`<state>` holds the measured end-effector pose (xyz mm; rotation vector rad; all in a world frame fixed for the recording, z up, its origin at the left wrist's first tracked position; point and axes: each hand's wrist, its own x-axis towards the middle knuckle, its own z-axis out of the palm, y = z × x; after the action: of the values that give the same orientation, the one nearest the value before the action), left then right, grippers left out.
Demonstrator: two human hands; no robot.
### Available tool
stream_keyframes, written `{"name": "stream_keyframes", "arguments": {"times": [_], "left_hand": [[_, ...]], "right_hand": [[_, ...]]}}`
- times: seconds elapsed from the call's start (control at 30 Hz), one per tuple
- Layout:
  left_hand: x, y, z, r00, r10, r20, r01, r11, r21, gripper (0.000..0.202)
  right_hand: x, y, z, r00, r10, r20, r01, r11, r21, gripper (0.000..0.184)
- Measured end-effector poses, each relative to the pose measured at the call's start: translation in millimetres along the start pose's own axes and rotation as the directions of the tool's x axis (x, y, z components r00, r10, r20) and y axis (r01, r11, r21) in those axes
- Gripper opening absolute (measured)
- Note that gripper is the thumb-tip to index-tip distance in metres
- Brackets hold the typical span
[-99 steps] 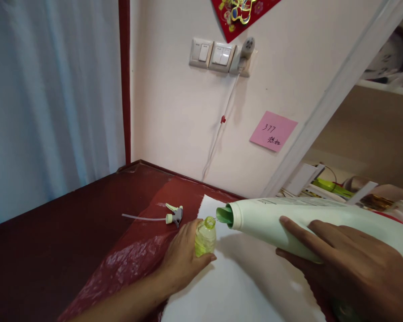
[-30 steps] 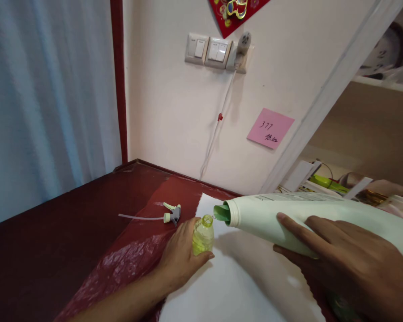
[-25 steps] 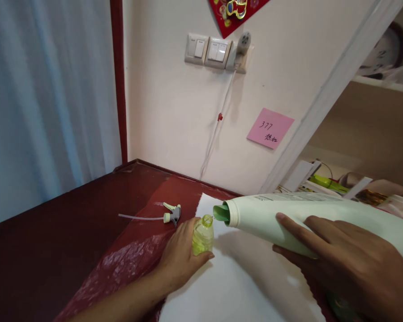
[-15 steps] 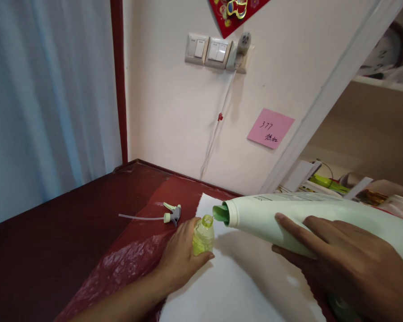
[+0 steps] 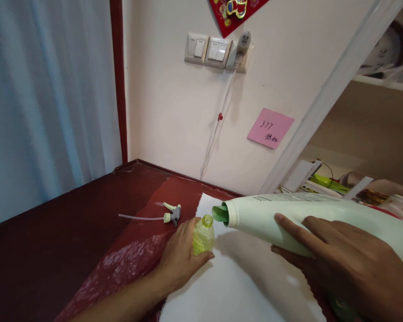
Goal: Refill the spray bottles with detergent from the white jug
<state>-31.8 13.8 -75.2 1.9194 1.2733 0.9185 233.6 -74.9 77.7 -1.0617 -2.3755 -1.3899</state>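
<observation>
My left hand (image 5: pixel 180 252) is wrapped round a small yellow-green see-through spray bottle (image 5: pixel 203 237), its open neck facing up. Some liquid seems to stand in its lower part. A large pale green jug-like bottle (image 5: pixel 272 214) lies tilted almost level in my right hand (image 5: pixel 342 255). Its green pouring spout (image 5: pixel 220 213) is right at the small bottle's mouth; whether the two touch I cannot tell. Left of my left hand a grey and pale green trigger sprayer (image 5: pixel 173 214) with its long thin tube rests on the red table cover.
White paper (image 5: pixel 235 286) lies under both bottles on the dark red table (image 5: pixel 60 241). A wall with switches (image 5: pixel 208 50) and a plugged-in white cable (image 5: pixel 218 120) rises behind. Cluttered shelves (image 5: pixel 349 179) stand at right, a curtain (image 5: pixel 50 98) at left.
</observation>
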Motion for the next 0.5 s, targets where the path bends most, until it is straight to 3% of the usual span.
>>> {"name": "stream_keyframes", "arguments": {"times": [0.5], "left_hand": [[0.7, -1.8, 0.3, 1.000, 0.013, 0.006, -0.013, 1.000, -0.006, 0.072]], "right_hand": [[-11.0, -5.5, 18.8, 0.990, 0.143, 0.004, -0.143, 0.984, 0.103, 0.035]]}}
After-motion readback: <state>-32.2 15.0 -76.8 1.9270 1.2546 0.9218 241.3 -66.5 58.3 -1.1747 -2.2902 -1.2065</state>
